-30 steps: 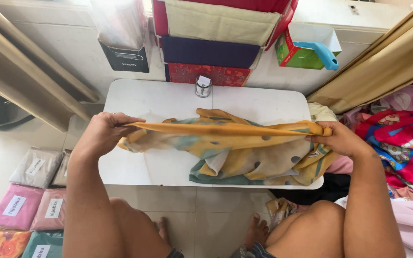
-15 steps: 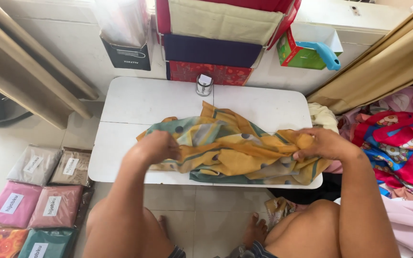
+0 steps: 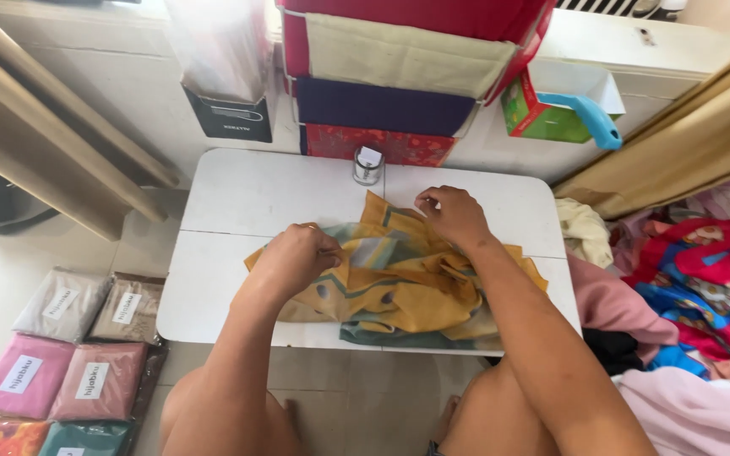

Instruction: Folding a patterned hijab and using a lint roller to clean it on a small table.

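Yellow scarf [image 3: 399, 283] bunched under both hands [image 3: 297, 257] on white table [image 3: 238, 194].

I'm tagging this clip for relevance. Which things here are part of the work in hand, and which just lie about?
In hand: yellow and green scarf, gripped by left hand and right hand, on white table.

Lying about: small jar, packaged scarves on floor, green box, cloth pile.

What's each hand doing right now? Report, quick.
Left hand: closed, gripping the yellow and green patterned cloth at its left side.
Right hand: fingers pinched shut on the cloth's far edge.
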